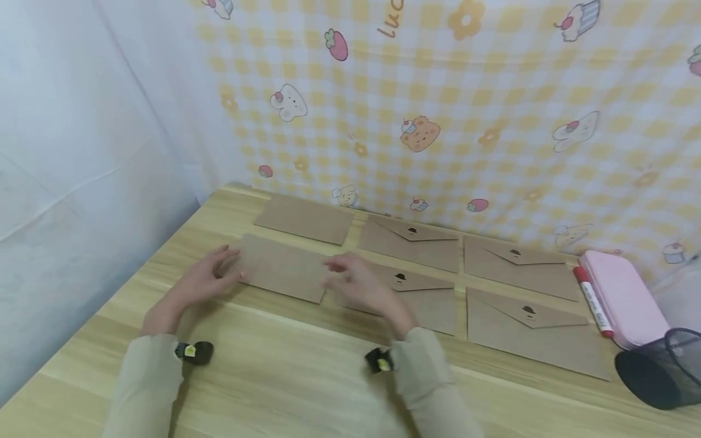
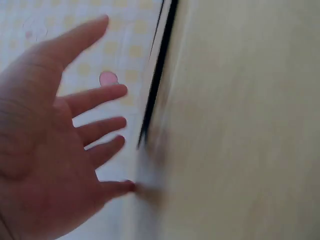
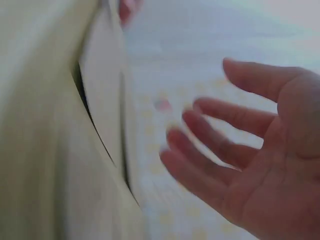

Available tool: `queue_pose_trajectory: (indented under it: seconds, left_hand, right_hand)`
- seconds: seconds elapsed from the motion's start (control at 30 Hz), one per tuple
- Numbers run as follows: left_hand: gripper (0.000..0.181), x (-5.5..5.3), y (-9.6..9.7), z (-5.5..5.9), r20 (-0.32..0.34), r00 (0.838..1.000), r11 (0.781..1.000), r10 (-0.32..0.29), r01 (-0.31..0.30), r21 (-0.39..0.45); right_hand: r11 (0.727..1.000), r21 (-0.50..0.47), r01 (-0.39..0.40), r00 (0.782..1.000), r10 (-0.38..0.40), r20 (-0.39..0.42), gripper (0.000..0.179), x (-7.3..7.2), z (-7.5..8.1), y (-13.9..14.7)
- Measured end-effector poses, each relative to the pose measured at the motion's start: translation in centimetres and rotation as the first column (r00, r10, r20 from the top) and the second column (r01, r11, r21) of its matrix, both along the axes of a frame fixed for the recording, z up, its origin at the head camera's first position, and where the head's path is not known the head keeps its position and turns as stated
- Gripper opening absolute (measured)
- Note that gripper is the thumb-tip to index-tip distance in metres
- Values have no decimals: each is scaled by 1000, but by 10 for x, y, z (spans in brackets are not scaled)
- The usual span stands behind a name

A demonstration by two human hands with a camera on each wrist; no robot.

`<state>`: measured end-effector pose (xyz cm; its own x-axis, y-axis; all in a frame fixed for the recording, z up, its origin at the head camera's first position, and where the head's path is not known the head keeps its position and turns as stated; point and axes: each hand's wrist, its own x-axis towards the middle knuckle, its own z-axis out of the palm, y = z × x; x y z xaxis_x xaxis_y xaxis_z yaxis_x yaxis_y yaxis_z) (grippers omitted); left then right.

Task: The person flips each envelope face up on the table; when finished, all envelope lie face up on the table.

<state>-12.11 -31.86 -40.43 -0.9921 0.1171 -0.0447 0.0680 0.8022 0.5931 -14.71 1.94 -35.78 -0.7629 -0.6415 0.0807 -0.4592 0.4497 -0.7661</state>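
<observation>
A plain kraft-paper envelope [image 1: 285,267] lies between my hands in the front row, its flap not showing. Near its left end is my left hand [image 1: 205,277], the fingers spread and nothing between them; the left wrist view has its little finger low, close over the tabletop. At the envelope's right end hovers my right hand [image 1: 361,286], a little blurred. It overlaps a flap-up envelope [image 1: 421,298] with a small hat print, and in the right wrist view its loosely bent fingers [image 3: 215,165] hold nothing.
Behind lie another plain envelope [image 1: 306,220] and a hat-printed one [image 1: 411,243]. Two more, a back envelope [image 1: 520,267] and a front envelope [image 1: 533,334], lie to the right. Beyond them are a red marker [image 1: 594,304], a pink case [image 1: 627,298] and a tipped black mesh cup [image 1: 657,371].
</observation>
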Motion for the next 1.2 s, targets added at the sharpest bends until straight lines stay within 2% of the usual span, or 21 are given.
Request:
queue_pose_trajectory:
  seconds: [0.07, 0.1, 0.2, 0.27, 0.3, 0.37, 0.43, 0.5, 0.57, 0.67, 0.8, 0.87, 0.97, 1.03, 1.1, 1.2]
  left_hand:
    - [68, -1, -5, -4, 17, 1000, 996, 19, -21, 84]
    - [67, -1, -7, -7, 31, 999, 986, 36, -40, 159]
    - [63, 2, -14, -15, 49, 994, 920, 94, -105, 377]
    - [61, 3, -16, -18, 58, 991, 866, 121, -134, 483]
    - [61, 3, -17, -19, 58, 990, 845, 131, -143, 515]
    - [60, 1, -18, -20, 34, 991, 848, 128, -128, 514]
    - [60, 0, -17, -18, 45, 992, 845, 118, -124, 520]
    - [63, -1, -16, -17, 46, 996, 852, 80, -92, 515]
    - [68, -2, -15, -16, 73, 997, 855, 39, -71, 514]
    - [71, -3, -14, -17, 90, 996, 868, -21, -27, 497]
    - [67, -3, -15, -19, 73, 997, 881, -32, -6, 473]
    - [60, -3, -15, -20, 54, 999, 877, -3, -23, 480]
    - [42, -1, -14, -23, -43, 996, 896, 75, -48, 441]
    - [34, 0, -13, -26, -116, 984, 911, 133, -75, 405]
    - [33, 0, -13, -28, -182, 966, 925, 185, -109, 364]
    - [34, 0, -12, -29, -194, 949, 914, 250, -166, 370]
  right_hand:
    - [998, 56, 12, 1000, -11, -16, 48, 6, -8, -23]
    - [996, 83, 21, 1000, -20, -14, 52, 9, -13, -33]
    - [980, 188, 68, 997, -60, -49, 65, 16, -26, -55]
    - [960, 256, 115, 991, -94, -93, 68, 19, -35, -65]
    - [948, 286, 137, 988, -111, -106, 67, 20, -39, -68]
    - [929, 317, 192, 975, -144, -167, 61, 22, -43, -73]
    - [917, 323, 235, 963, -173, -209, 51, 23, -45, -76]
    - [917, 304, 259, 954, -193, -231, 42, 24, -45, -78]
    - [917, 284, 281, 941, -205, -271, 35, 24, -45, -78]
    - [912, 280, 300, 917, -195, -349, 22, 22, -47, -77]
    - [922, 236, 306, 886, -185, -425, 11, 20, -50, -77]
    - [931, 185, 315, 881, -215, -421, 15, 18, -51, -77]
    - [933, 102, 346, 886, -289, -364, 21, 16, -53, -76]
    - [928, 73, 365, 896, -329, -297, 21, 15, -54, -76]
    - [922, 43, 386, 903, -368, -223, 19, 15, -55, -76]
    - [906, -15, 424, 897, -422, -134, 18, 16, -56, -75]
